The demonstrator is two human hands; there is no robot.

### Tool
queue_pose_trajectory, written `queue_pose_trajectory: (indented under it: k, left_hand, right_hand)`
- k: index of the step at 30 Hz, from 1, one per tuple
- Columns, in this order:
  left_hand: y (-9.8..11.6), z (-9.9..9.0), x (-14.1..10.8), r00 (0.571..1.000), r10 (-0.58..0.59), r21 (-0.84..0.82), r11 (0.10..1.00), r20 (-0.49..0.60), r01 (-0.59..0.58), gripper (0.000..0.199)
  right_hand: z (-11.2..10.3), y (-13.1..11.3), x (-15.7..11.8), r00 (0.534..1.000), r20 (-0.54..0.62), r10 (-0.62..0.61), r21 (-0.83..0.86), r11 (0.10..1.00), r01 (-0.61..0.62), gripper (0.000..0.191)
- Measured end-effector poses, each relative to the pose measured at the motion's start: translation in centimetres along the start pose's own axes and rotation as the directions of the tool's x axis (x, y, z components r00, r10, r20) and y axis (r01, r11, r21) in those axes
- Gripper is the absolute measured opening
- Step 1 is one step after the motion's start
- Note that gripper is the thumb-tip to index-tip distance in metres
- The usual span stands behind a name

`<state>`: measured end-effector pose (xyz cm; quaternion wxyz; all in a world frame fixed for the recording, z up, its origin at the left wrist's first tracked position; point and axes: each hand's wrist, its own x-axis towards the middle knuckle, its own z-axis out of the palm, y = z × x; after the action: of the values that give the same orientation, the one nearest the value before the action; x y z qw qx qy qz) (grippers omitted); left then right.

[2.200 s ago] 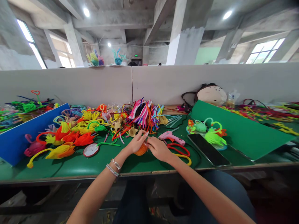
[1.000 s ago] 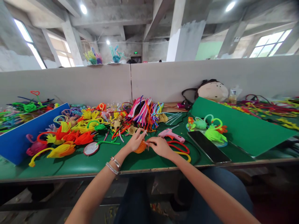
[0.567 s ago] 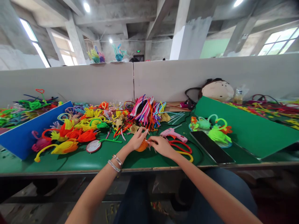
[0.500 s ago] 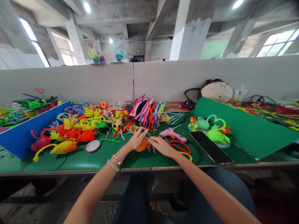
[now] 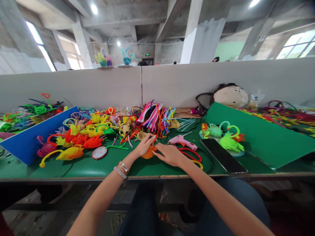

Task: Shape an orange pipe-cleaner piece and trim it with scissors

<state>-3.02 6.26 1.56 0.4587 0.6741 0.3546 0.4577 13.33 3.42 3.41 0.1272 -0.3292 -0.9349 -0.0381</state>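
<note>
Head view: both hands meet over a green table [image 5: 81, 168], near its front edge and roughly at centre.

1. Left hand [image 5: 143, 146]: fingers curled around the far and left side of an orange fuzzy piece [image 5: 148, 152], with the fingertips pointing right. Two bracelets [image 5: 121, 169] sit on the wrist.
2. Right hand [image 5: 170, 154]: fingers extended and slightly spread, palm down, with the fingertips touching the right side of the orange fuzzy piece. It grips nothing that can be seen.
3. Orange fuzzy piece: rests on the table between the two hands, partly hidden by the left fingers.

Surrounding items:
- A pink glue gun [image 5: 182, 142] lies just beyond the right hand.
- Red and yellow loops [image 5: 193, 158] lie on the table, just right of the right hand.
- A dark phone [image 5: 223, 156] lies flat, farther right.
- Green fuzzy figures [image 5: 225, 138] stand beyond the phone, beside a tilted green board [image 5: 261, 137].
- A bundle of mixed-colour pipe cleaners [image 5: 155, 117] stands far of the hands.
- A pile of yellow, orange and red fuzzy shapes [image 5: 81, 137] fills the left part of the table, bounded by a blue board [image 5: 31, 139].
- A round white tag [image 5: 99, 152] lies left of the left hand.
- A plush doll [image 5: 230, 95] leans against the far partition.
</note>
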Motion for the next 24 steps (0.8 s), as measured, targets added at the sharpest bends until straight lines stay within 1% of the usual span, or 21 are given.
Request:
queue_pose_trajectory:
  k: [2,5,11,14,20,22,24]
  left_hand:
    - [-0.06,-0.01,0.07,1.0,-0.016,-0.026,1.0,0.006,0.017,0.026]
    - [-0.04,-0.01,0.1,0.999,-0.041,-0.045,0.998,0.027,0.042,0.026]
    - [0.03,-0.17,0.05,0.998,-0.023,-0.061,0.998,0.065,0.027,0.031]
    - [0.06,-0.19,0.06,0.998,-0.017,-0.058,0.998,0.068,0.021,0.031]
    - [-0.02,0.0,0.12,0.999,0.003,-0.073,0.997,0.039,-0.001,0.03]
    - [-0.04,0.04,0.12,0.999,0.002,-0.088,0.996,0.035,0.001,0.029]
    - [-0.03,0.02,0.14,0.999,-0.009,-0.103,0.995,0.032,0.013,0.029]
  right_hand:
    - [0.14,0.3,0.06,1.0,0.008,-0.029,-0.075,0.997,0.03,0.033]
    - [0.4,0.59,0.23,0.998,0.001,-0.065,-0.134,0.989,0.064,0.035]
    - [0.59,0.56,0.51,0.993,-0.038,-0.11,-0.139,0.985,0.104,0.037]
    - [0.7,0.44,0.5,0.995,-0.048,-0.085,-0.083,0.993,0.081,0.034]
    - [0.95,-0.13,0.45,0.996,-0.086,0.02,0.1,0.995,-0.011,0.03]
    - [0.96,-0.24,0.47,0.994,-0.097,0.05,0.119,0.992,-0.039,0.03]
    - [0.89,-0.23,0.5,0.994,-0.093,0.054,0.098,0.994,-0.045,0.03]
